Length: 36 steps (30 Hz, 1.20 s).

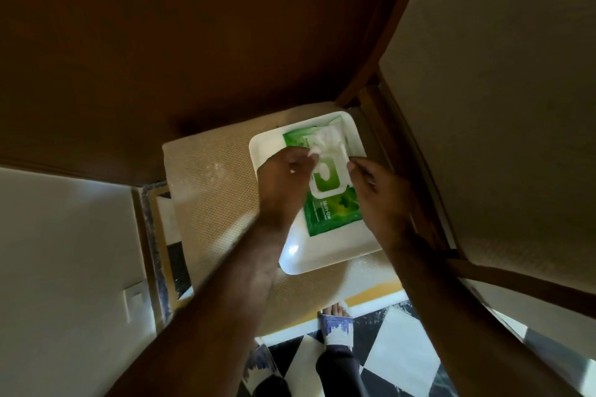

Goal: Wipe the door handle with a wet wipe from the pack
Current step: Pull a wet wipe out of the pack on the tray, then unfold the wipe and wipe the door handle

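A green wet wipe pack (335,209) lies in a white tray (309,258) on a chair seat. Its white lid is flipped open, and a white wipe (329,147) sticks up crumpled from the opening. My left hand (283,177) reaches in from the left and pinches the wipe's left end with its fingertips. On the other side, my right hand (377,193) grips the pack's right edge beside the lid. No door handle is in view.
The tray rests on the beige cushioned chair seat (213,190), with the chair's back (500,106) rising at the right. A brown wooden door (193,42) fills the top. A pale wall (64,267) is at the left. My slippered feet (335,329) stand on black-and-white floor tiles (396,364).
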Each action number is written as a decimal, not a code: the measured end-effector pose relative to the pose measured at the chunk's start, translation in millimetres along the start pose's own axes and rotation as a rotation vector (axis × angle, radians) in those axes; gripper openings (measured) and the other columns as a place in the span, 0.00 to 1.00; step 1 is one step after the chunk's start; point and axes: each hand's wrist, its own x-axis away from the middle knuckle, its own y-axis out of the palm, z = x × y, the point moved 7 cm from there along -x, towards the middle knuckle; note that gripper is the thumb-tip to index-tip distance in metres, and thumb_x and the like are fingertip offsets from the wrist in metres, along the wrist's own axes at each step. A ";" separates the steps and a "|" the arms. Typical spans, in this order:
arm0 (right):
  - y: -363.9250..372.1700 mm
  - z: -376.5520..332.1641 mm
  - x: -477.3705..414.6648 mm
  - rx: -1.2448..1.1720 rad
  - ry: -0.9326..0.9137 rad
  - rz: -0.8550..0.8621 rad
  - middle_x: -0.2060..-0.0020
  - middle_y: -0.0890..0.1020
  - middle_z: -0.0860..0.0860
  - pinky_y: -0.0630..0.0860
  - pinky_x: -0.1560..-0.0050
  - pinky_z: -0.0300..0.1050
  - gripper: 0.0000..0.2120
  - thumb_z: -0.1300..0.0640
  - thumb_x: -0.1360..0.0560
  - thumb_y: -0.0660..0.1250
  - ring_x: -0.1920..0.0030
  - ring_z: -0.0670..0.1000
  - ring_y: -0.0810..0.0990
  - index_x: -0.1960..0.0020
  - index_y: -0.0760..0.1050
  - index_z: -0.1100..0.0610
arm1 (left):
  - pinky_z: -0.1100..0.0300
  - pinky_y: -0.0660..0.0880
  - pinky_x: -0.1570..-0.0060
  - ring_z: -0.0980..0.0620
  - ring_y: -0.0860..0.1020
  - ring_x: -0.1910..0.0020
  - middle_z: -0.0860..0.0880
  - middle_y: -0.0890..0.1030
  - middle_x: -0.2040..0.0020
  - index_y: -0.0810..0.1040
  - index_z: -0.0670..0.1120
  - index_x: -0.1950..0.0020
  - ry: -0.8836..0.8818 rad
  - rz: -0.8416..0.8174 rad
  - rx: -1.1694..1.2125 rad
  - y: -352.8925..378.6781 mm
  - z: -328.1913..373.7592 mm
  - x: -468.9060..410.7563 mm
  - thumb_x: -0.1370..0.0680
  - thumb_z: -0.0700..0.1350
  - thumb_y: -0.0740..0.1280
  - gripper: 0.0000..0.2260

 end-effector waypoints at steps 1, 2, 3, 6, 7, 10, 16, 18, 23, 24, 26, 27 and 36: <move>6.5 -6.9 2.8 0.039 -0.069 -0.016 0.42 0.88 0.55 0.87 0.46 0.55 0.15 0.53 0.14 0.67 0.45 0.53 0.87 0.32 0.83 0.58 | 0.53 0.80 0.48 0.52 0.83 0.57 0.49 0.86 0.58 0.86 0.45 0.50 -0.114 0.028 0.221 -11.2 -7.8 3.8 0.21 0.43 0.75 0.03; 14.3 -13.3 6.1 0.119 -0.153 -0.041 0.41 0.87 0.56 0.86 0.45 0.53 0.15 0.55 0.15 0.67 0.45 0.55 0.87 0.33 0.84 0.60 | 0.53 0.80 0.50 0.52 0.83 0.57 0.48 0.86 0.56 0.86 0.42 0.48 -0.201 0.024 0.397 -17.8 -15.3 8.0 0.21 0.41 0.74 0.04; 25.3 -19.0 10.0 0.237 -0.239 -0.072 0.39 0.86 0.58 0.85 0.43 0.51 0.14 0.55 0.15 0.68 0.43 0.58 0.87 0.34 0.84 0.61 | 0.55 0.81 0.52 0.52 0.83 0.57 0.48 0.86 0.56 0.85 0.41 0.47 -0.257 0.012 0.517 -25.9 -21.4 10.9 0.20 0.41 0.73 0.05; 52.2 -16.8 18.6 0.622 -0.367 -0.183 0.31 0.81 0.59 0.76 0.30 0.56 0.18 0.51 0.16 0.67 0.30 0.62 0.78 0.31 0.83 0.60 | 0.60 0.82 0.55 0.55 0.84 0.60 0.50 0.87 0.58 0.85 0.43 0.49 -0.315 -0.002 0.642 -47.3 -34.4 16.4 0.19 0.40 0.72 0.03; 57.2 -14.0 20.6 0.714 -0.368 -0.210 0.27 0.78 0.59 0.74 0.27 0.57 0.20 0.49 0.15 0.66 0.26 0.62 0.75 0.29 0.82 0.58 | 0.60 0.83 0.54 0.55 0.84 0.60 0.50 0.87 0.58 0.85 0.43 0.48 -0.316 0.001 0.652 -54.4 -38.8 17.3 0.19 0.40 0.72 0.03; 63.0 -13.6 23.0 0.884 -0.326 -0.248 0.21 0.71 0.57 0.70 0.24 0.58 0.24 0.45 0.14 0.62 0.21 0.61 0.68 0.24 0.77 0.55 | 0.56 0.83 0.49 0.51 0.84 0.55 0.45 0.87 0.52 0.85 0.38 0.42 -0.301 0.003 0.639 -69.2 -44.4 21.3 0.19 0.40 0.71 0.08; 67.6 -73.3 31.2 0.198 -0.215 -0.191 0.43 0.87 0.46 0.80 0.39 0.44 0.14 0.50 0.18 0.73 0.46 0.43 0.84 0.37 0.87 0.55 | 0.57 0.84 0.51 0.48 0.85 0.52 0.41 0.86 0.47 0.81 0.34 0.37 -0.207 0.011 0.590 -99.9 -38.3 38.6 0.19 0.38 0.71 0.12; 79.0 -98.9 45.8 -0.124 -0.157 -0.256 0.52 0.89 0.40 0.81 0.44 0.37 0.10 0.57 0.19 0.74 0.52 0.37 0.86 0.39 0.88 0.54 | 0.58 0.84 0.53 0.50 0.85 0.54 0.45 0.86 0.51 0.81 0.38 0.41 -0.145 -0.012 0.565 -117.6 -29.5 45.9 0.19 0.36 0.71 0.07; 86.4 -167.5 85.4 -0.301 -0.161 -0.337 0.51 0.91 0.48 0.83 0.41 0.43 0.09 0.59 0.21 0.76 0.48 0.45 0.89 0.42 0.90 0.55 | 0.49 0.82 0.44 0.51 0.86 0.51 0.47 0.88 0.52 0.86 0.46 0.48 -0.066 -0.065 0.578 -179.5 9.9 75.9 0.19 0.38 0.70 0.05; 85.1 -176.5 91.7 -0.302 -0.171 -0.356 0.52 0.91 0.47 0.83 0.42 0.43 0.08 0.59 0.21 0.76 0.48 0.45 0.89 0.43 0.90 0.54 | 0.50 0.83 0.45 0.51 0.87 0.51 0.48 0.89 0.52 0.87 0.47 0.49 -0.054 -0.076 0.574 -189.3 16.8 82.1 0.20 0.41 0.72 0.04; 83.7 -206.9 111.1 -0.322 -0.177 -0.407 0.51 0.91 0.46 0.84 0.42 0.46 0.08 0.58 0.21 0.76 0.48 0.45 0.90 0.46 0.91 0.49 | 0.56 0.84 0.48 0.51 0.88 0.51 0.47 0.90 0.50 0.88 0.47 0.48 -0.014 -0.078 0.541 -218.9 39.3 98.1 0.24 0.45 0.78 0.06; 83.2 -224.0 121.2 -0.339 -0.171 -0.430 0.52 0.91 0.45 0.84 0.43 0.47 0.08 0.57 0.21 0.76 0.48 0.46 0.90 0.48 0.91 0.46 | 0.58 0.84 0.49 0.50 0.88 0.50 0.46 0.90 0.48 0.89 0.46 0.46 0.000 -0.075 0.525 -235.7 51.2 106.4 0.26 0.47 0.79 0.10; 76.0 -378.3 204.7 -0.364 -0.226 -0.649 0.48 0.91 0.51 0.83 0.36 0.55 0.11 0.57 0.20 0.75 0.45 0.51 0.90 0.39 0.88 0.58 | 0.57 0.85 0.51 0.44 0.89 0.49 0.41 0.90 0.49 0.90 0.45 0.48 0.002 0.019 0.511 -373.8 142.3 165.9 0.20 0.45 0.74 0.06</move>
